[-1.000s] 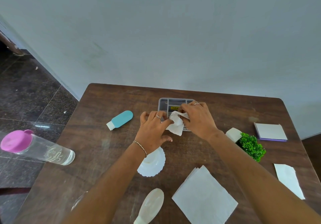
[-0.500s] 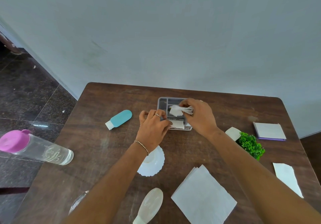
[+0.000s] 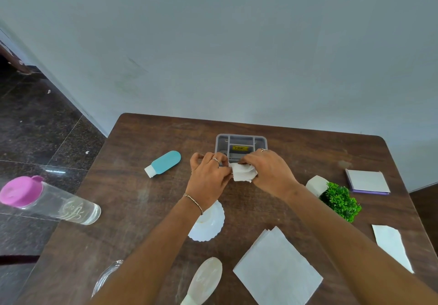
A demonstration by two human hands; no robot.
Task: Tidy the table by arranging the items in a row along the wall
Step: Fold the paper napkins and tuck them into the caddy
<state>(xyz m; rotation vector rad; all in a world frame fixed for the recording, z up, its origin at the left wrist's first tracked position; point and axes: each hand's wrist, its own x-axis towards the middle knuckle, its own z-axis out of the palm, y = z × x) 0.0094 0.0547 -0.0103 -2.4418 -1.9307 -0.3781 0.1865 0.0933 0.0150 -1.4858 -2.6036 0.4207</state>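
Note:
A grey compartment tray (image 3: 240, 139) with a yellow label sits on the brown table (image 3: 132, 200) near the wall. My right hand (image 3: 267, 172) presses a crumpled white tissue (image 3: 244, 173) at the tray's near edge. My left hand (image 3: 209, 174) grips the tray's near left corner, its fingertips touching the tissue. A teal bottle (image 3: 166, 162) with a white cap lies to the left. A white scalloped dish (image 3: 208, 224) sits under my left wrist.
A clear bottle with a pink lid (image 3: 47, 200) lies over the table's left edge. On the right are a tipped potted plant (image 3: 336, 198), a purple-edged notepad (image 3: 366, 181) and a paper scrap (image 3: 391, 245). Napkins (image 3: 277, 271), a pale spoon-shaped piece (image 3: 203, 281) and a glass rim (image 3: 106, 276) lie near me.
My right hand has pulled the tissue from over the tray's middle back to its near edge. My left hand stays at the tray's corner.

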